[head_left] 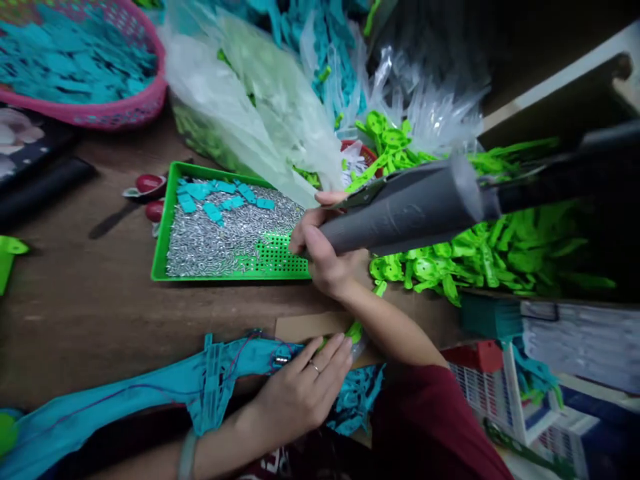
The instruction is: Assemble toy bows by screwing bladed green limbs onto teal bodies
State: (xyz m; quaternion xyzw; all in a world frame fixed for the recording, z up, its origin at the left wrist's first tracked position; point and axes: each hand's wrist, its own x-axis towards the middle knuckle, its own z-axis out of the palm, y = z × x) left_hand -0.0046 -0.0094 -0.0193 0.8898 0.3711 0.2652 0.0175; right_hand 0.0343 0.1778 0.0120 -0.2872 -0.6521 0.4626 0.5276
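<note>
My right hand (327,257) is wrapped round a grey power screwdriver (400,210), held over the right end of a green tray of screws (163,267). Its tip is hidden. My left hand (305,387) lies with fingers stretched flat over the right end of a long turquoise plastic shell (150,380); the thumb does not show. Thin wires run along the shell, and a small metal part (281,359) sits near my fingers. A bright green plastic piece (355,331) shows by the fingertips, beside a cardboard strip (310,325). Small turquoise pieces (233,202) lie on the screws.
A pink basket (120,117) of turquoise parts stands at the far left. A clear plastic bag (260,107) lies behind the tray, and a heap of green parts (450,260) spreads to the right. Two red-handled tools (150,185) lie left of the tray. More turquoise parts (357,400) are below the table edge.
</note>
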